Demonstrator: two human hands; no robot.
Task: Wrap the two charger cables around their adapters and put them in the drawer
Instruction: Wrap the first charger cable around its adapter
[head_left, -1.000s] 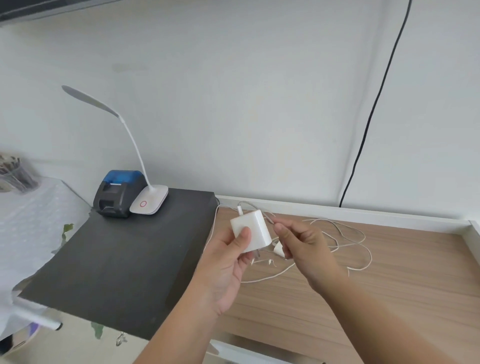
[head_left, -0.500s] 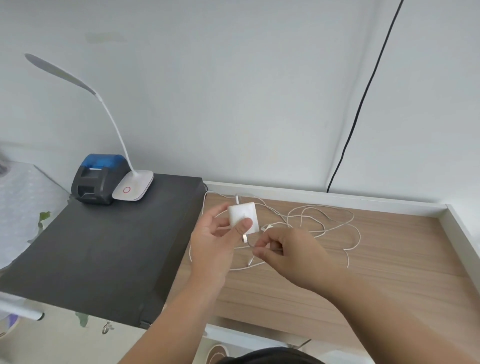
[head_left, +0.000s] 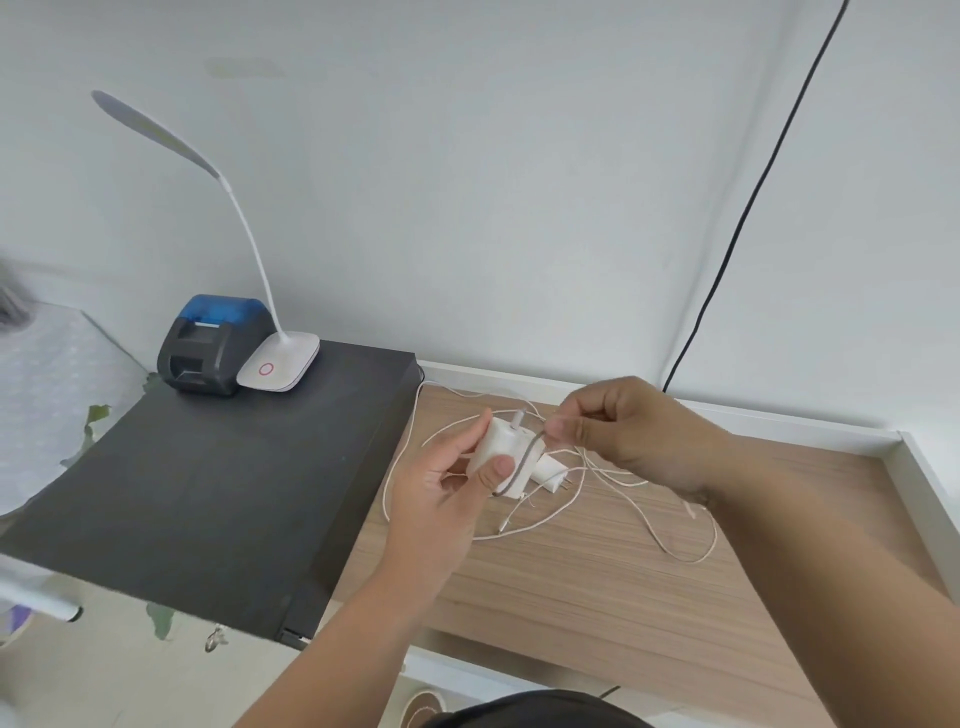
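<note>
My left hand (head_left: 441, 488) holds a white square adapter (head_left: 496, 447) above the wooden desk (head_left: 623, 587). Its white cable (head_left: 522, 465) runs in one loop down the adapter's front face. My right hand (head_left: 631, 431) pinches that cable just right of the adapter, pulling it taut. A second, smaller white adapter (head_left: 550, 474) lies on the desk just below and behind the first one. Loose white cable (head_left: 660, 540) sprawls in tangled loops across the desk under both hands. No drawer shows.
A black raised board (head_left: 218, 493) covers the desk's left part, carrying a black and blue printer (head_left: 213, 345) and a white desk lamp (head_left: 278, 361). A black wire (head_left: 737, 218) runs down the wall. A white rim (head_left: 930, 483) borders the desk at right.
My right hand has risen from below the adapter to its upper right, drawing the cable up across the adapter's face. My left hand has turned the adapter. The view shifted slightly.
</note>
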